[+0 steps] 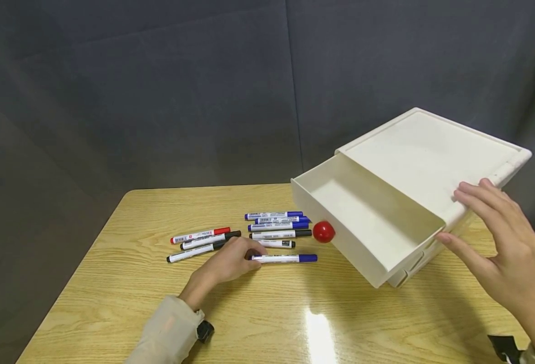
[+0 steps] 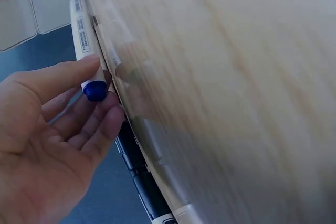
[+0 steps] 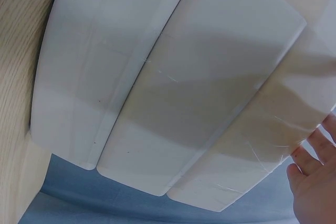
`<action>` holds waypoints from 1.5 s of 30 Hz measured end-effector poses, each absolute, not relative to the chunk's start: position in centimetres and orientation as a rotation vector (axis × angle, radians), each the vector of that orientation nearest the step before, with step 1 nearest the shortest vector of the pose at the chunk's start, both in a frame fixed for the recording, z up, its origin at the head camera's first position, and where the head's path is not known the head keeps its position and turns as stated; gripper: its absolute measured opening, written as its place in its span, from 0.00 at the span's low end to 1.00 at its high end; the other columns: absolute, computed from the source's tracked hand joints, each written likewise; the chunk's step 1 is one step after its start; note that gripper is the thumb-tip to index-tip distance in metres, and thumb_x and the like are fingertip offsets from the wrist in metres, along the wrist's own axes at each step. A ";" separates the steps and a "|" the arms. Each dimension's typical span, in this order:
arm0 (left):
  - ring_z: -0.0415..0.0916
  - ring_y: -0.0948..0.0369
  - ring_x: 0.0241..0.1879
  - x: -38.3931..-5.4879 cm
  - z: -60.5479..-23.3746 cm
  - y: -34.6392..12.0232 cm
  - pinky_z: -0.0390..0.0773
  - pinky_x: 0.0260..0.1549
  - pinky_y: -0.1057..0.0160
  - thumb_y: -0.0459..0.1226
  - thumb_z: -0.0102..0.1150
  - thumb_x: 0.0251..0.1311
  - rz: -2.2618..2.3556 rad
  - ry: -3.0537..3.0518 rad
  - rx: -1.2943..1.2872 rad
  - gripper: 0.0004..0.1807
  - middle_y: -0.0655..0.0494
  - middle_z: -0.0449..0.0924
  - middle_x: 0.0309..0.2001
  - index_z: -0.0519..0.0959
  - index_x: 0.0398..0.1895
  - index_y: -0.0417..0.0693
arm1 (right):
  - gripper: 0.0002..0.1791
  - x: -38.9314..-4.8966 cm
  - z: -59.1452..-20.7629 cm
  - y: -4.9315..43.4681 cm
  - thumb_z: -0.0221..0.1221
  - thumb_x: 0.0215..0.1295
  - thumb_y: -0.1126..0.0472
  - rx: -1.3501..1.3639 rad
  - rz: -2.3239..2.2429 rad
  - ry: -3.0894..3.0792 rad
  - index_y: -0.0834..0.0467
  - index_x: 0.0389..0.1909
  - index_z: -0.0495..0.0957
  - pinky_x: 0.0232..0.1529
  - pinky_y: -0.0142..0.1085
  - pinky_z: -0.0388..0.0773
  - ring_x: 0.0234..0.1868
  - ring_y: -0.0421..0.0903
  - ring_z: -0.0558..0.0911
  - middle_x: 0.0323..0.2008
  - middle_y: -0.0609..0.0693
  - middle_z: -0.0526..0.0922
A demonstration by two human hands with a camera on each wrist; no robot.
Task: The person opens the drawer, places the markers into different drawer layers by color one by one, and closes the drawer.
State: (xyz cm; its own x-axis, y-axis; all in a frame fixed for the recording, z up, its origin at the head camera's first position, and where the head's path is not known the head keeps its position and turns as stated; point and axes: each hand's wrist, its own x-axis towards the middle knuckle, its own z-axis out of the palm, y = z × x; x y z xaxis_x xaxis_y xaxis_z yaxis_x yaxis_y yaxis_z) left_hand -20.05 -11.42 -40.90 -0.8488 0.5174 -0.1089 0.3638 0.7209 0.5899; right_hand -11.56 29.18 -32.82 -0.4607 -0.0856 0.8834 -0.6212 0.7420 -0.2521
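Note:
My left hand (image 1: 231,260) pinches the end of a white marker with a blue cap (image 1: 307,258) on the wooden table. In the left wrist view the thumb lies along this blue-capped marker (image 2: 83,35), near its blue end. My right hand (image 1: 506,242) rests its fingertips on the top edge of a white drawer unit (image 1: 436,156), thumb by the drawer's side. The unit's top drawer (image 1: 363,202) is pulled out, and its visible inside holds nothing. In the right wrist view the hand (image 3: 317,182) touches the unit's side (image 3: 194,87) with extended fingers.
Beyond the left hand lie several blue and black markers (image 1: 278,227). Left of them are a red marker (image 1: 199,235) and two black ones (image 1: 204,246). A round red knob (image 1: 323,231) sticks out from the drawer front. Dark cloth (image 1: 204,101) hangs behind the table.

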 end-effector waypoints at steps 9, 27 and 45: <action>0.67 0.66 0.27 -19.8 -40.6 -11.1 0.68 0.26 0.70 0.30 0.63 0.62 0.850 2.687 0.736 0.12 0.55 0.86 0.40 0.85 0.49 0.46 | 0.42 -11.5 -32.7 29.1 0.57 0.63 0.32 0.532 0.698 -1.975 0.72 0.50 0.80 0.75 0.34 0.62 0.71 0.48 0.71 0.58 0.58 0.82; 0.78 0.66 0.37 -19.2 -39.9 -11.2 0.80 0.37 0.68 0.33 0.64 0.62 1.016 2.730 0.732 0.10 0.55 0.87 0.45 0.86 0.46 0.48 | 0.42 -11.4 -32.7 29.1 0.57 0.63 0.33 0.539 0.716 -1.984 0.71 0.51 0.79 0.75 0.36 0.61 0.71 0.47 0.70 0.59 0.56 0.81; 0.80 0.60 0.45 -18.8 -38.8 -12.1 0.82 0.47 0.53 0.31 0.64 0.62 1.056 2.771 0.746 0.11 0.53 0.86 0.46 0.85 0.47 0.45 | 0.43 -11.2 -32.5 29.3 0.57 0.63 0.32 0.527 0.707 -2.003 0.71 0.52 0.80 0.76 0.38 0.60 0.72 0.48 0.70 0.60 0.56 0.81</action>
